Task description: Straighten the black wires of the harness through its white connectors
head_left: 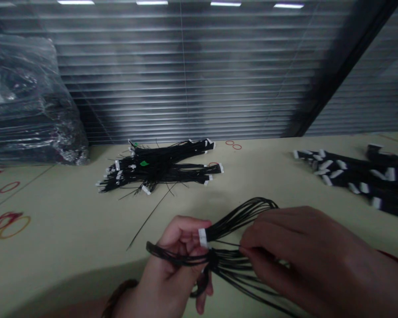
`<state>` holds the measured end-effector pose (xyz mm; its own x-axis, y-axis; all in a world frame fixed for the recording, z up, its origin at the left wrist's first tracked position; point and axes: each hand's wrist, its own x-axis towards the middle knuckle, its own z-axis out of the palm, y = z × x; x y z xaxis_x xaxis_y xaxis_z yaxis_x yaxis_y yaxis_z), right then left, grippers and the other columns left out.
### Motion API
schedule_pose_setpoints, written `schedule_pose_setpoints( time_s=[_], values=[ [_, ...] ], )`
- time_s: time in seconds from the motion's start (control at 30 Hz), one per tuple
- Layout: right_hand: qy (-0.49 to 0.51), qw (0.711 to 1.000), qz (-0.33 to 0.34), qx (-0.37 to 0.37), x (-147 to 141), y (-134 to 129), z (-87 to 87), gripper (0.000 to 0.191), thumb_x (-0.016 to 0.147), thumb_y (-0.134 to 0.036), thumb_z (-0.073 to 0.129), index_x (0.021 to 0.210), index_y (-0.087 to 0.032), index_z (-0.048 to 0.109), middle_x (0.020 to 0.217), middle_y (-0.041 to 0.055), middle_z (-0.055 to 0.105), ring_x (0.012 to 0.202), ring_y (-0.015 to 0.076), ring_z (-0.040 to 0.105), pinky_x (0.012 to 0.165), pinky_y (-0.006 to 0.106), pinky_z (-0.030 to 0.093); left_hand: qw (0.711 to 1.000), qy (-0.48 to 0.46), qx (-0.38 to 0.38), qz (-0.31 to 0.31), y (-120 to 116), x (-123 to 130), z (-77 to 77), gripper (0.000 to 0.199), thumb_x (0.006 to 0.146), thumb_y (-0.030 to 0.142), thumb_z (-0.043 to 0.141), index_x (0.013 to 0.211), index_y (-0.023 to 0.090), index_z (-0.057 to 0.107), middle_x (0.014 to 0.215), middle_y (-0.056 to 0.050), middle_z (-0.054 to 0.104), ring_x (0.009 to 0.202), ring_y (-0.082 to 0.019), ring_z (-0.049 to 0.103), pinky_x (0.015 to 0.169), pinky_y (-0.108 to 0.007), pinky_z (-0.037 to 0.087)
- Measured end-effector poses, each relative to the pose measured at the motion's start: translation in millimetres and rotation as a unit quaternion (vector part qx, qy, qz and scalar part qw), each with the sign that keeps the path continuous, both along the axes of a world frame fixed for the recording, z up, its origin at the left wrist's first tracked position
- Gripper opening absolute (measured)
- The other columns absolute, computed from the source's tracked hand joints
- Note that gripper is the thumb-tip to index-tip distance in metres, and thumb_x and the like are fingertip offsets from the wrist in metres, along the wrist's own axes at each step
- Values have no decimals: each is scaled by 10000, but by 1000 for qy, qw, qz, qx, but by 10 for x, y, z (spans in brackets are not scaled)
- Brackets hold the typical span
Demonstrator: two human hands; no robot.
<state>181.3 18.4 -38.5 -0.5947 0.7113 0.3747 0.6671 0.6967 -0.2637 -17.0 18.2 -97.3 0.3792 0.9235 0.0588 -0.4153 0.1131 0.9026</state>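
Note:
A bundle of thin black wires, a wire harness (pixel 240 221), is held above the table between my two hands. My left hand (pixel 172 265) is closed around its gathered part, and a white connector (pixel 203 237) sits at the fingertips. Wires fan out from the connector and from the dark gathered spot below it toward the right. My right hand (pixel 295 251) pinches a single black wire running from near the connector. Its fingers partly cover the other wires, and the far wire ends are hidden behind it or out of view.
Piles of black harnesses with white connectors lie at the back middle (pixel 162 163) and on the right (pixel 354 174). A clear plastic bag (pixel 29 106) stands at the left. Red and yellow rubber bands (pixel 8 223) lie on the table (pixel 86 221). Window blinds (pixel 185 79) rise behind.

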Motion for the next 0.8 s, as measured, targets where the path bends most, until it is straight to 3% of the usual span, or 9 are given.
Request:
schedule_pose_setpoints(
  time_s=[0.37, 0.8],
  values=[
    [21, 1000, 0, 4, -27, -6, -1, 222, 875, -117, 386, 745, -204, 544, 652, -43, 534, 574, 112, 458, 558, 263, 323, 1000, -1, -15, -1, 14, -16, -5, 163, 841, 134, 612, 963, 223, 552, 656, 58, 532, 431, -51, 555, 361, -81, 449],
    [-26, 995, 85, 39, -10, 27, -6, 282, 982, -174, 330, 773, -165, 519, 703, -20, 522, 599, 122, 400, 561, 283, 285, 999, 1, -30, -21, -7, -20, -28, 135, 864, 197, 608, 977, 236, 545, 684, 51, 535, 441, -47, 552, 371, -80, 451]
  ],
)
